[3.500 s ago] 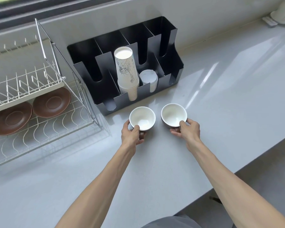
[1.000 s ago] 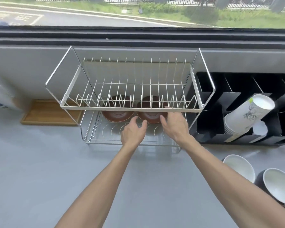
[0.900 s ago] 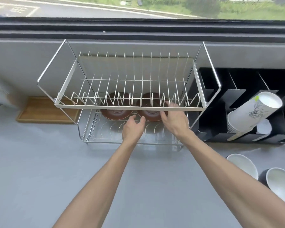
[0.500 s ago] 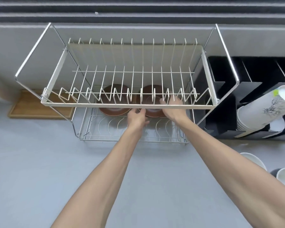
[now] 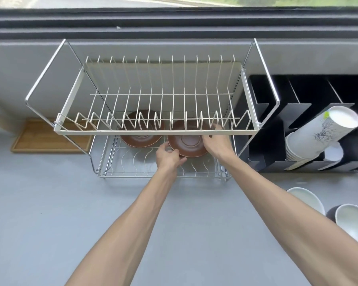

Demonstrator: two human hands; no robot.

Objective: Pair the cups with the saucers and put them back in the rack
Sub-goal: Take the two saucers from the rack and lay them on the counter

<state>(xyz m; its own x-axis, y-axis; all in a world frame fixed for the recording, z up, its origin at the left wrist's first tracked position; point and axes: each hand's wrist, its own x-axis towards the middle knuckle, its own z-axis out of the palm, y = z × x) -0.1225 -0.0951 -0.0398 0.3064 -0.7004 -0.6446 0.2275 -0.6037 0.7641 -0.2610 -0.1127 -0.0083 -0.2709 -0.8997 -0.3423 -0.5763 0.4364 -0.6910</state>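
Now, in the head view, both hands were inside the lower tier of the wire rack. The right hand was curled around the right edge of the nearer brown saucer, and the left hand had its fingers closed on that saucer's front-left rim, so the two hands shared one saucer between them. Half a second earlier the hands had only been reaching under the upper tier, and the saucer lay further back; now it sat forward and seemed tipped up off the wires, which I take to mean the lift-out had begun. The second saucer lay untouched just to the left, partly behind the upper tier's front bar. The two cups stood on the desk at the right edge of the view, well apart from the rack, in front of the black organiser with its stack of paper cups. A wooden tray lay to the rack's left. Nothing was paired yet: by my reading, this saucer needed to clear the upper tier's bar before a cup could go on it.
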